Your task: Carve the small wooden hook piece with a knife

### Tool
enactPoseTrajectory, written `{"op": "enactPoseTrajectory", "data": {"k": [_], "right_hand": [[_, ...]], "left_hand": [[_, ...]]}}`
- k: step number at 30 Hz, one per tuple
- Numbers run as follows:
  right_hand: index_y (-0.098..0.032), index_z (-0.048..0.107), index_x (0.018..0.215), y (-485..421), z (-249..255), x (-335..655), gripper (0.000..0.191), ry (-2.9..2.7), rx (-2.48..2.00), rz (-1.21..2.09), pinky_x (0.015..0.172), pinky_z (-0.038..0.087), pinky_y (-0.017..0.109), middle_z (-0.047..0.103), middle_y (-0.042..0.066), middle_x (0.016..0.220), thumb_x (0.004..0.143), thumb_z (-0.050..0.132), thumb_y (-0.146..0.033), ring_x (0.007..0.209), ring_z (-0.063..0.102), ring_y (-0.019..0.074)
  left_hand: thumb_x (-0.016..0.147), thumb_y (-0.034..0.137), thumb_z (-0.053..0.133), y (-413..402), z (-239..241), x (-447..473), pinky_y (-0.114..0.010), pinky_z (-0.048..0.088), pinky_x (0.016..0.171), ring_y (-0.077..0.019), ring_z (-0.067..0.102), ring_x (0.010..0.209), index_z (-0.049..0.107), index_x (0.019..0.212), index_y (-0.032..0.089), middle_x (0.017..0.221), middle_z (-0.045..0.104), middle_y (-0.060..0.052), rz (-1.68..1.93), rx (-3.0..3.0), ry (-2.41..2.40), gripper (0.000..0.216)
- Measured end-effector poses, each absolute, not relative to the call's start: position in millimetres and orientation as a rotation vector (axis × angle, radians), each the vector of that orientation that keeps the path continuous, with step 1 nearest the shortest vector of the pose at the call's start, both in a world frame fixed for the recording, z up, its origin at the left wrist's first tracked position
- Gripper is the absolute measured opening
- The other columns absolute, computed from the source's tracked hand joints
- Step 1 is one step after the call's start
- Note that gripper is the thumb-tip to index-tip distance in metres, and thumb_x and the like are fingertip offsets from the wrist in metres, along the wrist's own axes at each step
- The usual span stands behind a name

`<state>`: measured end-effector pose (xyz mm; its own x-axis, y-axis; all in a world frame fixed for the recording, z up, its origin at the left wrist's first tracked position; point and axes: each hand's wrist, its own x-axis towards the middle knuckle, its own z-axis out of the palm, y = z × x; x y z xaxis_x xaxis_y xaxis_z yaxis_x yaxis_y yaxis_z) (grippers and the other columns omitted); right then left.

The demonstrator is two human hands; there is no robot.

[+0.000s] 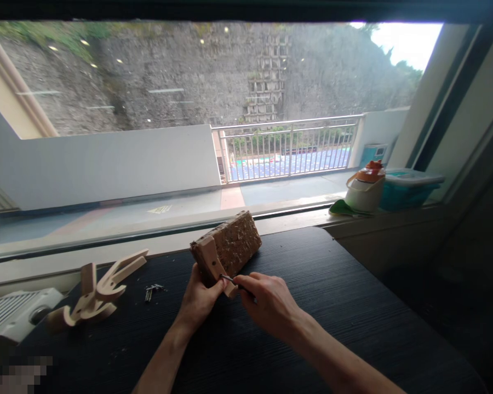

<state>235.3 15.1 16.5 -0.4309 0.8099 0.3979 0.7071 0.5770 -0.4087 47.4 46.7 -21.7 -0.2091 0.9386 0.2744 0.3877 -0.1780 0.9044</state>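
A brown, rough-faced block [238, 241] stands tilted on the dark table, its long side turned toward the window. Against its near end lies a pale wooden piece [209, 254] with dark holes. My left hand [199, 293] is closed around the lower near end of the block, thumb by the wooden piece. In my right hand [267, 293] is a screwdriver [229, 279] with a thin shaft and dark handle. Its tip meets the wooden piece near a hole; whether a screw sits there is too small to tell.
Several curved wooden pieces [96, 293] lie at the left of the table [312, 290], beside a small pile of screws [153, 291]. A white ridged appliance [20, 309] stands far left. On the right sill are a bottle [363, 191] and a teal box [411, 191].
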Motion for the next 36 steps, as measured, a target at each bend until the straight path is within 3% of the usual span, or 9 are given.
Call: {"op": "enactPoseTrajectory", "data": {"k": [8, 15, 24, 27, 31, 36], "right_hand": [[-0.026, 0.057, 0.111, 10.8, 16.9, 231.2, 0.03, -2.377, -1.222, 0.053, 0.053, 0.03, 0.025, 0.061, 0.001, 0.078, 0.09, 0.037, -0.02, 0.06, 0.057, 0.0116], [-0.017, 0.05, 0.118, 7.0, 6.0, 220.2, 0.035, -2.463, -1.205, -0.057, 0.054, 0.04, 0.024, 0.061, 0.006, 0.083, 0.084, 0.041, -0.01, 0.064, 0.06, 0.0145], [-0.019, 0.068, 0.098, 14.2, 1.8, 216.8, 0.026, -1.823, -1.189, 0.895, 0.07, 0.045, 0.021, 0.07, 0.003, 0.086, 0.084, 0.047, -0.025, 0.078, 0.063, 0.0143], [-0.022, 0.066, 0.098, 13.8, 3.0, 218.8, 0.025, -1.957, -1.24, 0.639, 0.069, 0.045, 0.023, 0.069, 0.002, 0.085, 0.083, 0.047, -0.022, 0.077, 0.064, 0.0158], [-0.022, 0.06, 0.108, 11.6, 4.4, 218.9, 0.033, -2.317, -1.231, 0.099, 0.056, 0.042, 0.024, 0.066, 0.004, 0.082, 0.08, 0.045, -0.014, 0.062, 0.063, 0.0167], [-0.016, 0.052, 0.126, 9.8, 4.5, 216.0, 0.046, -2.415, -1.242, -0.044, 0.052, 0.042, 0.026, 0.066, 0.008, 0.084, 0.08, 0.045, -0.014, 0.063, 0.064, 0.0198]], "left_hand": [[0.061, 0.034, 0.069, 43.7, -16.4, 55.2, -0.035, 0.051, 0.071, -0.0221, 0.064, 0.077, 0.05, 0.093, 0.02, 0.08, 0.064, -0.001, 1.405, 1.523, 1.651, 0.04], [0.061, 0.035, 0.066, 41.2, -14.8, 61.0, -0.037, 0.051, 0.067, -0.0252, 0.065, 0.072, 0.045, 0.089, 0.022, 0.074, 0.062, 0.0, 1.405, 1.524, 1.752, 0.037], [0.06, 0.037, 0.061, 39.7, -16.1, 63.4, -0.04, 0.05, 0.063, -0.0296, 0.066, 0.069, 0.041, 0.088, 0.025, 0.069, 0.062, 0.0, 1.348, 1.51, 1.906, 0.036], [0.056, 0.037, 0.064, 41.4, -16.3, 61.9, -0.04, 0.051, 0.064, -0.0293, 0.066, 0.071, 0.042, 0.088, 0.025, 0.07, 0.062, 0.001, 1.41, 1.487, 1.849, 0.041], [0.053, 0.035, 0.066, 46.0, -19.5, 56.1, -0.039, 0.053, 0.068, -0.0279, 0.067, 0.074, 0.044, 0.09, 0.024, 0.075, 0.065, 0.0, 1.438, 1.496, 1.706, 0.044], [0.056, 0.037, 0.063, 45.5, -21.8, 57.4, -0.039, 0.052, 0.063, -0.0291, 0.067, 0.072, 0.045, 0.089, 0.024, 0.071, 0.065, 0.0, 1.402, 1.482, 1.755, 0.039]]}}
